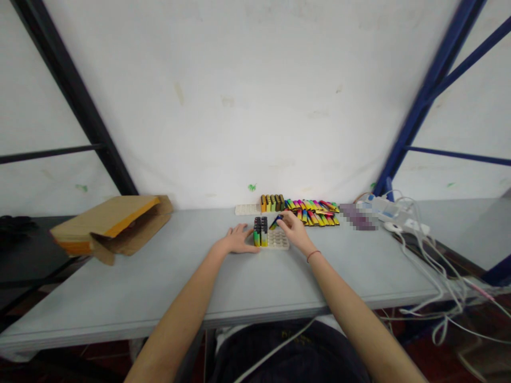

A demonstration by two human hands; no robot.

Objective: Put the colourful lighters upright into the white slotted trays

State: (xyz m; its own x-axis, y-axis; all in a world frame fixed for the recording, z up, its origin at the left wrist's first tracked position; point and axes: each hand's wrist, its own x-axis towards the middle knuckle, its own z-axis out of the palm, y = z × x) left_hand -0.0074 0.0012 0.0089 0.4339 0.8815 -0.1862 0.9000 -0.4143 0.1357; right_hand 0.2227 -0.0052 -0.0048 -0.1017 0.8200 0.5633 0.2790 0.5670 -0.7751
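A white slotted tray (278, 242) lies on the grey table (159, 282) with several colourful lighters (260, 230) standing upright in its left end. My left hand (238, 240) rests flat on the table with fingers spread, touching the tray's left side. Over the tray my right hand (292, 227) pinches a single lighter (276, 222), tilted. Behind lies a loose pile of rainbow-coloured lighters (314, 211), and a second white tray (249, 209) holds a row of upright lighters (272, 202).
An open cardboard box (109, 226) lies on the table's left. A white power strip (383, 208) with tangled cables (431, 266) sits at the right. Black and blue metal frame bars (419, 106) stand against the white wall behind.
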